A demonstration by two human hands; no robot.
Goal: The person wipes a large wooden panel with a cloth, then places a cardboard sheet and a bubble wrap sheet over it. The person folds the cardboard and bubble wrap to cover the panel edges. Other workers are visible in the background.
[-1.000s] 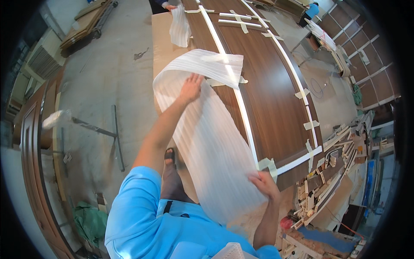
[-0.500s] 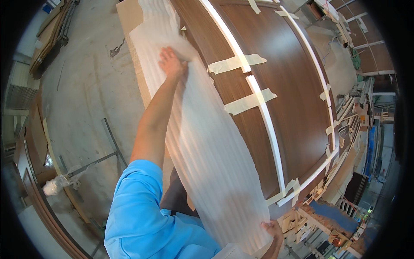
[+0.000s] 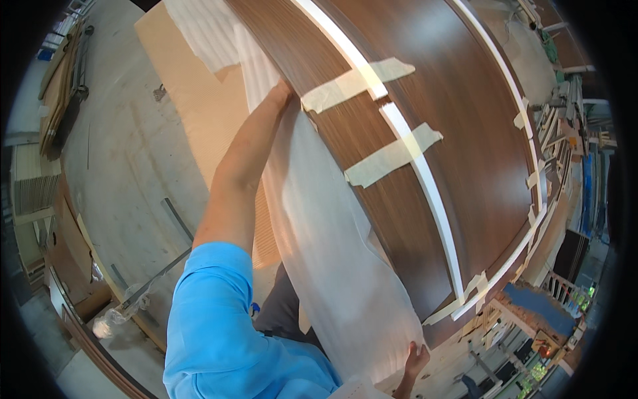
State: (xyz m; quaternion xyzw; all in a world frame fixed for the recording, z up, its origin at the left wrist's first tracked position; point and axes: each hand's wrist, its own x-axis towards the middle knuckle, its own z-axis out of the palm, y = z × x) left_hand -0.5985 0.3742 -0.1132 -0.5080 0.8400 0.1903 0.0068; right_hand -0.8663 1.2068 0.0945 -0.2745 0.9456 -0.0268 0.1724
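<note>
A brown wood-grain door panel (image 3: 458, 186) lies in front of me, with white strips (image 3: 425, 193) fixed on it by pieces of masking tape (image 3: 392, 163). Along its left side runs a thin white foam sheet (image 3: 325, 246), over a sheet of brown cardboard (image 3: 189, 100). My left hand (image 3: 284, 92) reaches to the panel's left edge, at the foam; its fingers are hidden there. Near the panel's close end, my right hand (image 3: 417, 359) pinches the foam sheet by its near right corner.
Concrete floor (image 3: 126, 133) stretches along the left, with a metal bar frame (image 3: 156, 272) and crumpled clear plastic (image 3: 109, 322) on it. Stacked boards (image 3: 63, 93) stand at the far left. A workbench with a blue top (image 3: 541, 309) and timber pieces are at the right.
My left hand has gone from lying on top of the foam to the panel's edge. The foam has shifted right and folded, baring more cardboard. My right hand stays at the corner.
</note>
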